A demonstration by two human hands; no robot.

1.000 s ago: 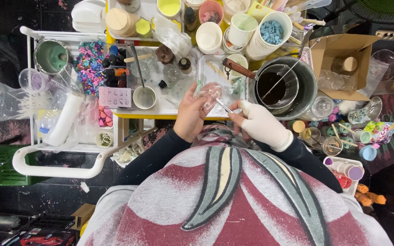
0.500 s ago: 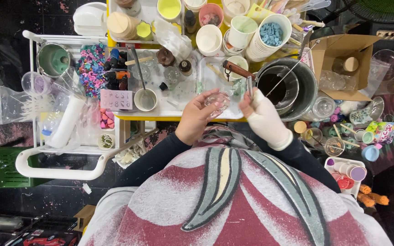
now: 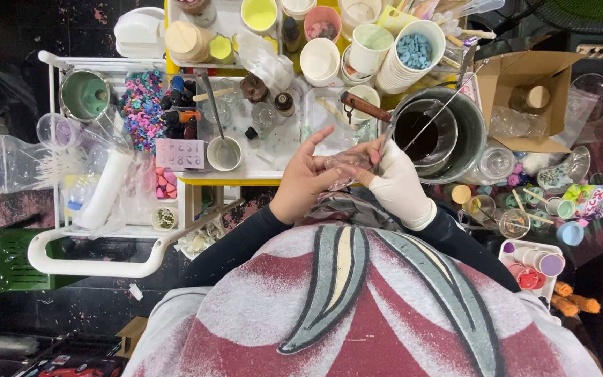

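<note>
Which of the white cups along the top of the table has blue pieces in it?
The tall stack of white cups at the top right, beside the metal pot. Its top cup is heaped with blue pieces; the cups nearby look empty or differently coloured inside.

Two hands (image 3: 306,183) (image 3: 398,186); one metal pot (image 3: 448,132); one cardboard box (image 3: 525,98).

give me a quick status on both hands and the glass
Left hand bare, cupping small clear glass. Right hand gloved, pinching thin tool at its rim. Metal pot close right.
</note>
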